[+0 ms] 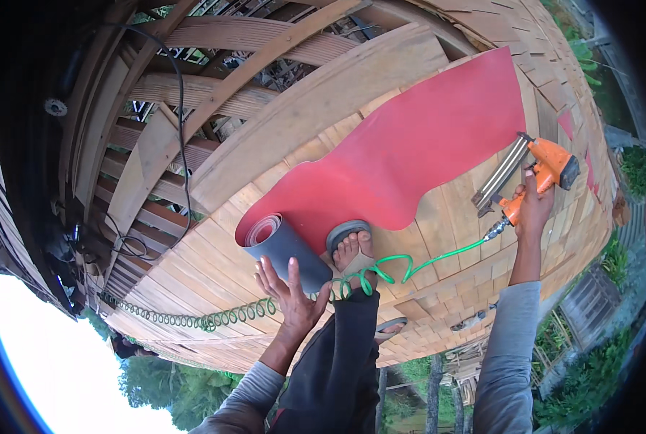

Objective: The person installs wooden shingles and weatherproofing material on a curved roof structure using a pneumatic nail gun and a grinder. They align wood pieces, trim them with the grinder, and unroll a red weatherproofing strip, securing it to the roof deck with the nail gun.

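My right hand (534,211) is wrapped round the handle of an orange nail gun (552,163), whose metal magazine points to the upper left near the end of a red sheet. A green coiled air hose (447,253) runs from its handle across my foot. The red sheet (381,159) lies partly unrolled and wavy over wooden shingles. Its remaining roll (288,254), dark grey on the outside, sits left of my sandalled foot (353,253). My left hand (292,293) rests against the near side of the roll with its fingers spread.
Wooden shingles (193,271) cover the curved roof under me. Beyond a wide plank (323,101), open battens (193,94) leave gaps in the roof. A black cable (183,123) hangs over the battens. The roof's edge drops to trees (185,390) and ground below.
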Motion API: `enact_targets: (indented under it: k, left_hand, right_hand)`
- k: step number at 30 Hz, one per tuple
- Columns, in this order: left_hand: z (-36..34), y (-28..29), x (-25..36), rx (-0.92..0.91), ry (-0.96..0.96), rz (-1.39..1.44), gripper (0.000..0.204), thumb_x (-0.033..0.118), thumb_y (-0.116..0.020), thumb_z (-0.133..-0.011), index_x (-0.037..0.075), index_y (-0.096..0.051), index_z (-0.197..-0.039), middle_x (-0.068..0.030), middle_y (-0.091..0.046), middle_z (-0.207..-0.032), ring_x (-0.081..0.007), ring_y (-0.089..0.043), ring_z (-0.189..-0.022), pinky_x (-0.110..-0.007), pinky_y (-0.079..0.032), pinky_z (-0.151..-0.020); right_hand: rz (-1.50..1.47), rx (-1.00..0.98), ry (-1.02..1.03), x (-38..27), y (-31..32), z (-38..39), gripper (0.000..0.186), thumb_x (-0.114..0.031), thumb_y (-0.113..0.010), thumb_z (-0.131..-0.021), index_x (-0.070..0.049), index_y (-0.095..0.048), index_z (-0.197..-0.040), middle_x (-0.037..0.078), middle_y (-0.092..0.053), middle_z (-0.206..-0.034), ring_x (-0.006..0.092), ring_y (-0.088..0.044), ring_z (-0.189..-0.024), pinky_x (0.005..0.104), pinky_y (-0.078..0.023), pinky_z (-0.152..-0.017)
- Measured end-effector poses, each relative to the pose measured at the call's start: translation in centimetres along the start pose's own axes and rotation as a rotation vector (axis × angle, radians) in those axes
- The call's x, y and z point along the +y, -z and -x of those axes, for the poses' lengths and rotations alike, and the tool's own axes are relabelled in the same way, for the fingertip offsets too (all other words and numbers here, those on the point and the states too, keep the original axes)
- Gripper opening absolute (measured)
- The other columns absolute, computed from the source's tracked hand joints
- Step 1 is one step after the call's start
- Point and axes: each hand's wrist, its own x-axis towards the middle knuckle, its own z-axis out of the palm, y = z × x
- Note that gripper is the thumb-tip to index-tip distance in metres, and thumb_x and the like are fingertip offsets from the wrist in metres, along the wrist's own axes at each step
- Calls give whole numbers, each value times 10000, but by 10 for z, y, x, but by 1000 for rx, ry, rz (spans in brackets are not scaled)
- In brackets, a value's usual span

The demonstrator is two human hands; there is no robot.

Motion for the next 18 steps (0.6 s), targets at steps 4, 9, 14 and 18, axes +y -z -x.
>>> enact_targets:
  k: [4,9,14,18]
  left_hand:
    - [36,-4,-29,187,633,469,1249,588,-818,-825,89,-58,-1681,-306,40,-1702,-461,-6,-1592,-675,-125,-1227]
    - [72,-22,-15,224,1789,1479,1330,867,-565,-847,-7,20,-1660,-272,-26,-1717,-369,-75,-1610,-556,-125,-1281]
    - [83,-44,-48,-1,1526,1440,1403,949,-482,-814,-45,64,-1640,-286,-133,-1698,-390,-216,-1577,-523,-201,-1277]
    - [68,-50,-46,21,1796,1622,1403,914,-558,-808,-47,35,-1641,-319,-226,-1639,-401,-329,-1516,-534,-260,-1254]
  right_hand:
    - [10,-32,3,8,-12,4,425,-138,-687,-1004,-67,-484,-1371,50,-658,-1129,106,-571,-687,286,-512,-593]
    - [20,-25,13,5,-15,7,317,-98,-638,-1019,-46,-518,-1307,38,-632,-1025,108,-580,-688,282,-520,-607]
    - [93,-81,40,9,-3,-6,383,-111,-650,-1020,-59,-486,-1362,59,-685,-1111,103,-569,-693,281,-516,-604]
    - [73,-59,43,12,-12,2,418,-118,-658,-1021,-66,-471,-1391,76,-704,-1165,100,-567,-703,274,-513,-601]
